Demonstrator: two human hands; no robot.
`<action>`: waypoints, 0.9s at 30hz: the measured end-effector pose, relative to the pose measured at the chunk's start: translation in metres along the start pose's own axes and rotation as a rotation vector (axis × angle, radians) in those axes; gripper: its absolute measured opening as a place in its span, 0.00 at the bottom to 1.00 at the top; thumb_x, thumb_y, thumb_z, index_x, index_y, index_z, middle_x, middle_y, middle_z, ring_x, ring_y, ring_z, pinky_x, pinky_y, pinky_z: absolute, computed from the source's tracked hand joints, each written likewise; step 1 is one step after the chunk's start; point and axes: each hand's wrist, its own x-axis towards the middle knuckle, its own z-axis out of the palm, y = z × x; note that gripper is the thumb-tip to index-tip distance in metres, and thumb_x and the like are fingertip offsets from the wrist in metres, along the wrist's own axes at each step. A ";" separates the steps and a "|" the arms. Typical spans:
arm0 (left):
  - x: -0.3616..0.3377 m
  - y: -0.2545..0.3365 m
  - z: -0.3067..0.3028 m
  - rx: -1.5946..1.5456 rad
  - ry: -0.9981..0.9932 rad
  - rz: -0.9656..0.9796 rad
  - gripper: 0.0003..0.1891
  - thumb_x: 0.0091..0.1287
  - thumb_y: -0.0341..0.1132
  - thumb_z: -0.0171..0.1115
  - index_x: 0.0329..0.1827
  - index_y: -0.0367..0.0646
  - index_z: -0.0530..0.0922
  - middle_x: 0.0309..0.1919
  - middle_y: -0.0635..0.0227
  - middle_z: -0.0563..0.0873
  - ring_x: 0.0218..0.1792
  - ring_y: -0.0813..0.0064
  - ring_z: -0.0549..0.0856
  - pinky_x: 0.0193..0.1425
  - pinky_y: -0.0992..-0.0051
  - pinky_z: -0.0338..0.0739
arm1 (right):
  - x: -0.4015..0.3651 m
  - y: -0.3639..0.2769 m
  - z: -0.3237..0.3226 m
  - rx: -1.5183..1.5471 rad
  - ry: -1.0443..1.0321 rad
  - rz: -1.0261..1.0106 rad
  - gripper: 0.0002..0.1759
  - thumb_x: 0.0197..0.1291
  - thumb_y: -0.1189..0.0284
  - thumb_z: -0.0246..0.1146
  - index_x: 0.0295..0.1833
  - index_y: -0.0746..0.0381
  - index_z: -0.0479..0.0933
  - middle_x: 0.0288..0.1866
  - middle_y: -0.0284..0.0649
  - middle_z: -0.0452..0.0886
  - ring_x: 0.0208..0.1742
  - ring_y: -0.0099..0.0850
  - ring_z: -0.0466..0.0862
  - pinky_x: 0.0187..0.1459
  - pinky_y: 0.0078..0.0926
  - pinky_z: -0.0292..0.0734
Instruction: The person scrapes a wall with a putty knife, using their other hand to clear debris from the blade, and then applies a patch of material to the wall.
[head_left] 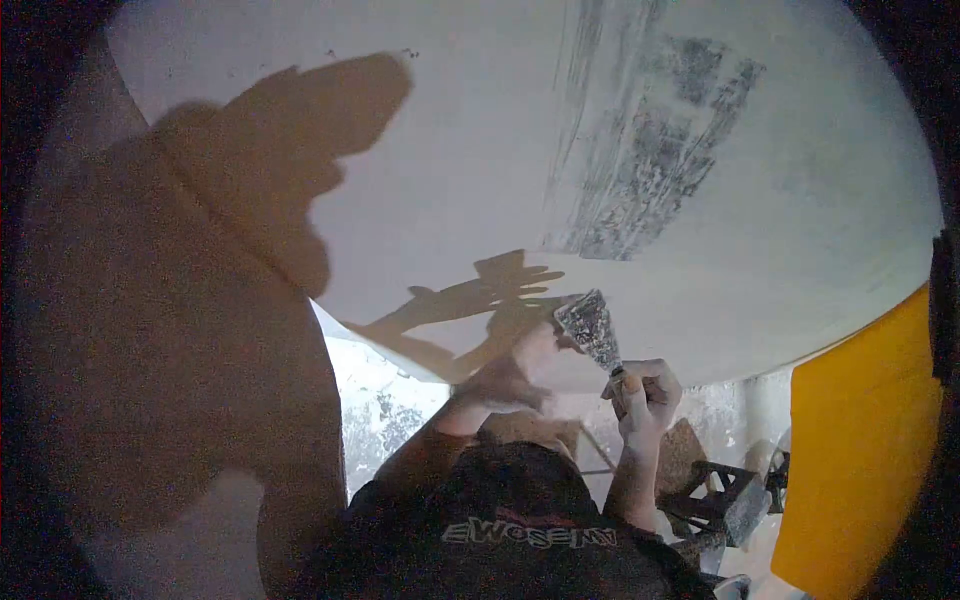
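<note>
My right hand (648,392) is closed around the handle of a putty knife (588,325), thumb along the grip. Its broad blade points up and left and is smeared with pale and dark residue. My left hand (530,362) is lifted beside the blade, its fingertips right at the blade's left edge; motion blurs the fingers. Beyond both hands spreads a large pale wall surface (450,170). A rough, dark, streaked patch (665,150) marks its upper right part. Shadows of hands and a tool fall on the surface just above my left hand.
A big brown shadow (200,300) covers the left side. At right hangs a yellow-orange panel (860,440). Below it, at lower right, dark block-like objects (715,495) lie by a brownish piece (682,455). A bright, mottled white area (390,410) shows at lower left.
</note>
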 end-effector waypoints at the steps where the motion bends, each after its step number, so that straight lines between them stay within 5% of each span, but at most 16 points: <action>1: 0.003 0.007 0.004 0.054 -0.007 -0.058 0.60 0.32 0.56 0.79 0.68 0.37 0.57 0.64 0.62 0.65 0.63 0.68 0.67 0.63 0.65 0.64 | 0.000 -0.001 0.000 0.032 -0.037 -0.016 0.08 0.58 0.74 0.63 0.36 0.69 0.74 0.28 0.44 0.80 0.26 0.26 0.79 0.28 0.22 0.75; 4: 0.019 0.012 0.005 0.158 -0.027 -0.175 0.66 0.26 0.60 0.79 0.69 0.37 0.55 0.66 0.62 0.63 0.62 0.67 0.68 0.63 0.65 0.64 | -0.005 -0.008 -0.003 0.040 -0.061 0.047 0.09 0.55 0.75 0.64 0.37 0.71 0.76 0.29 0.45 0.82 0.25 0.28 0.81 0.29 0.22 0.76; 6: 0.027 0.004 -0.003 0.283 -0.191 0.120 0.60 0.36 0.56 0.77 0.71 0.39 0.52 0.67 0.61 0.60 0.63 0.67 0.65 0.67 0.63 0.57 | -0.003 -0.009 -0.002 -0.004 -0.095 -0.047 0.12 0.56 0.71 0.65 0.39 0.70 0.76 0.24 0.42 0.79 0.20 0.25 0.76 0.23 0.21 0.71; 7: 0.027 0.002 -0.003 0.283 -0.191 0.120 0.60 0.36 0.56 0.77 0.71 0.39 0.52 0.67 0.61 0.60 0.63 0.67 0.65 0.67 0.63 0.57 | -0.004 -0.009 0.000 -0.047 -0.130 -0.145 0.15 0.58 0.67 0.65 0.40 0.70 0.75 0.19 0.39 0.76 0.14 0.22 0.71 0.17 0.19 0.67; 16: 0.031 -0.008 -0.006 0.195 -0.146 0.178 0.56 0.34 0.58 0.76 0.66 0.41 0.61 0.64 0.61 0.63 0.60 0.67 0.68 0.61 0.66 0.64 | -0.007 -0.020 0.001 -0.113 -0.165 -0.115 0.15 0.58 0.67 0.65 0.39 0.72 0.78 0.20 0.42 0.78 0.15 0.24 0.73 0.17 0.20 0.66; 19: 0.032 -0.012 -0.017 0.220 -0.216 0.134 0.47 0.35 0.50 0.79 0.60 0.42 0.69 0.60 0.61 0.67 0.58 0.69 0.70 0.58 0.68 0.68 | -0.010 -0.020 0.001 -0.183 -0.139 -0.156 0.16 0.58 0.67 0.65 0.38 0.72 0.78 0.19 0.42 0.78 0.15 0.24 0.73 0.17 0.20 0.66; 21: 0.032 -0.004 -0.013 0.088 -0.195 -0.075 0.28 0.48 0.42 0.73 0.52 0.41 0.76 0.57 0.60 0.70 0.55 0.65 0.73 0.54 0.68 0.72 | -0.008 -0.025 -0.001 -0.175 -0.161 -0.114 0.16 0.57 0.67 0.65 0.37 0.72 0.78 0.19 0.41 0.78 0.15 0.23 0.73 0.17 0.20 0.66; 24: 0.030 0.005 -0.008 0.132 -0.269 0.039 0.14 0.49 0.38 0.70 0.38 0.42 0.83 0.54 0.59 0.71 0.54 0.65 0.72 0.52 0.68 0.73 | -0.009 -0.027 0.001 -0.126 -0.169 -0.053 0.16 0.57 0.66 0.66 0.36 0.72 0.78 0.19 0.41 0.77 0.15 0.22 0.72 0.18 0.19 0.65; 25: 0.033 0.001 -0.012 0.133 -0.268 0.040 0.14 0.49 0.38 0.70 0.38 0.42 0.83 0.54 0.59 0.71 0.54 0.65 0.72 0.52 0.68 0.73 | -0.009 -0.027 0.002 -0.085 -0.151 -0.037 0.16 0.57 0.65 0.66 0.35 0.72 0.78 0.19 0.41 0.77 0.16 0.22 0.72 0.18 0.19 0.65; 27: 0.042 -0.008 -0.018 0.175 -0.449 0.350 0.32 0.43 0.32 0.77 0.53 0.37 0.74 0.56 0.59 0.69 0.46 0.76 0.78 0.52 0.75 0.75 | -0.009 -0.027 0.001 -0.066 -0.155 -0.028 0.16 0.57 0.66 0.66 0.36 0.71 0.78 0.19 0.40 0.77 0.16 0.22 0.72 0.18 0.19 0.64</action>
